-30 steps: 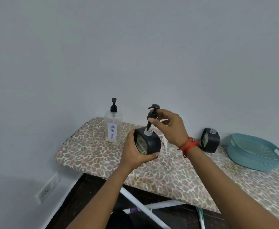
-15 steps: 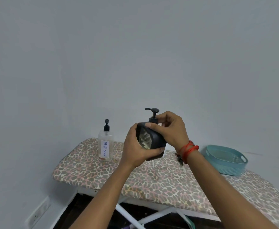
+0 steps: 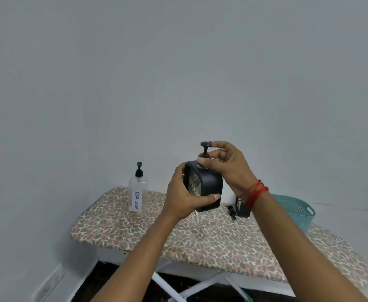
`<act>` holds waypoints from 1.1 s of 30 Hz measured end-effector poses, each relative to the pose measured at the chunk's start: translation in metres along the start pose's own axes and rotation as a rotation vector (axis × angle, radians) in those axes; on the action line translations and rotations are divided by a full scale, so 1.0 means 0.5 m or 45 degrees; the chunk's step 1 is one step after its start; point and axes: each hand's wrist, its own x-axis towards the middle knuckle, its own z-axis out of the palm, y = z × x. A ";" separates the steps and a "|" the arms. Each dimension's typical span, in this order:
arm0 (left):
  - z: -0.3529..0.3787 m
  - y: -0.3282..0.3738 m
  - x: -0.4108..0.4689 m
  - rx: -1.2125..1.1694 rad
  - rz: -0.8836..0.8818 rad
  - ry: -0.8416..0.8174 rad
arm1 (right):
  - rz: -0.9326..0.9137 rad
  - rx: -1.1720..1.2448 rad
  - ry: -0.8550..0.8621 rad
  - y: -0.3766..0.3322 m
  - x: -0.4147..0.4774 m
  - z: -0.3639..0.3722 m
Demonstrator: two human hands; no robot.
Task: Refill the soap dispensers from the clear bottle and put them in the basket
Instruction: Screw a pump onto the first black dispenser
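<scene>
Black dispenser [image 3: 207, 188] is being gripped by left hand [image 3: 182, 202] over ironing board [image 3: 211, 240] | right hand [image 3: 229, 168] is pinching its pump [image 3: 205, 149] | clear bottle [image 3: 137, 192] is standing at board's far-left corner

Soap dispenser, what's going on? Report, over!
Left hand grips black dispenser, off the board. Right hand pinches its pump. Second dispenser and loose pump sit between it and basket.

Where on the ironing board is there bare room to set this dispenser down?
Free: the near strip of the board, from in front of the clear bottle to the right end. Crowded: far right, with second dispenser, loose pump and basket.
</scene>
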 end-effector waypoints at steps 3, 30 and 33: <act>0.014 0.018 -0.001 0.006 0.015 0.069 | -0.006 -0.110 0.221 -0.007 -0.003 0.032; -0.028 0.010 -0.002 -0.036 -0.017 -0.224 | 0.039 -0.068 -0.187 -0.030 -0.029 -0.017; -0.011 0.017 -0.008 -0.035 -0.009 -0.121 | -0.014 -0.177 0.147 -0.018 -0.029 0.020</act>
